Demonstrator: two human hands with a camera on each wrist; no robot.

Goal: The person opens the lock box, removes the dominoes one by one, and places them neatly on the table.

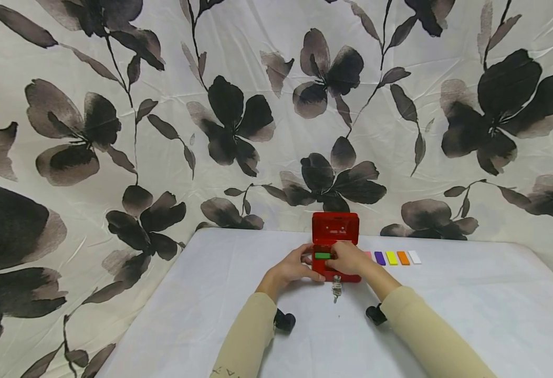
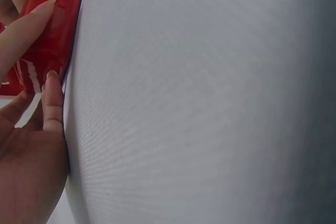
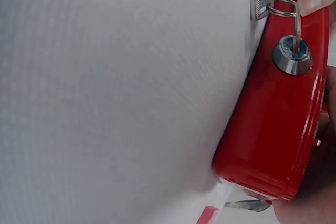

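Observation:
A red cash box (image 1: 335, 229) stands on the table with its lid raised. My left hand (image 1: 289, 269) holds its left side, thumb along the front and fingers at the side; the left wrist view shows this hand (image 2: 31, 150) close up at the box (image 2: 58, 30). My right hand (image 1: 349, 257) reaches down into the box, most of its fingertips hidden. Beside those fingers, inside the box, lies a green block (image 1: 322, 256); whether they pinch it is unclear. A key stands in the front lock (image 3: 293, 59), with a keyring (image 3: 283, 8) hanging from it.
Right of the box lies a row of small blocks: a pink one partly hidden by my right hand, then purple (image 1: 379, 258), yellow (image 1: 391, 258), orange (image 1: 403, 258) and white (image 1: 414, 257). A flowered cloth (image 1: 267, 173) hangs behind the white table (image 1: 229, 262).

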